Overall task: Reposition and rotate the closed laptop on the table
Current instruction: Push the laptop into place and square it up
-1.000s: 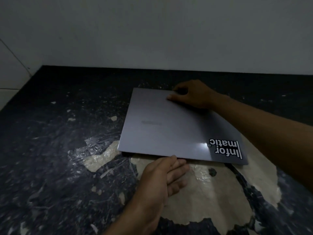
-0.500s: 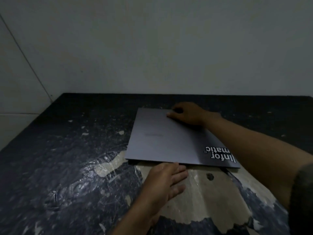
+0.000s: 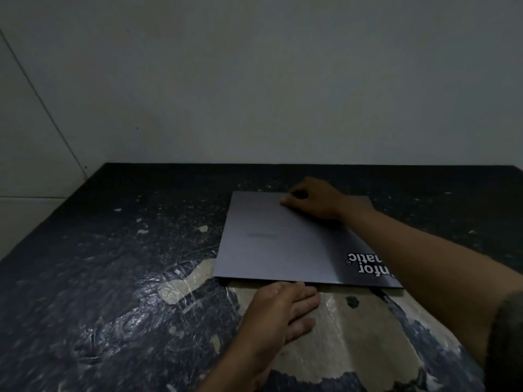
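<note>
Your dark, mottled counter [image 3: 119, 278] with worn pale patches fills the lower frame. The closed flat grey laptop [image 3: 277, 241] lies right of centre on it. Your right hand [image 3: 314, 199] curls over its far edge, gripping it; your left hand [image 3: 280, 309] rests flat, fingers extended, touching its near edge.

The table [image 3: 113, 278] is lying open from 7 to 11 o'clock of the laptop [image 3: 283, 244], offering unobstructed passage. The wall [image 3: 283, 94] is closing off 12 o'clock, the right hand [image 3: 314, 199] is occupying the far edge, and the left hand [image 3: 280, 309] is blocking 6 o'clock.
</note>
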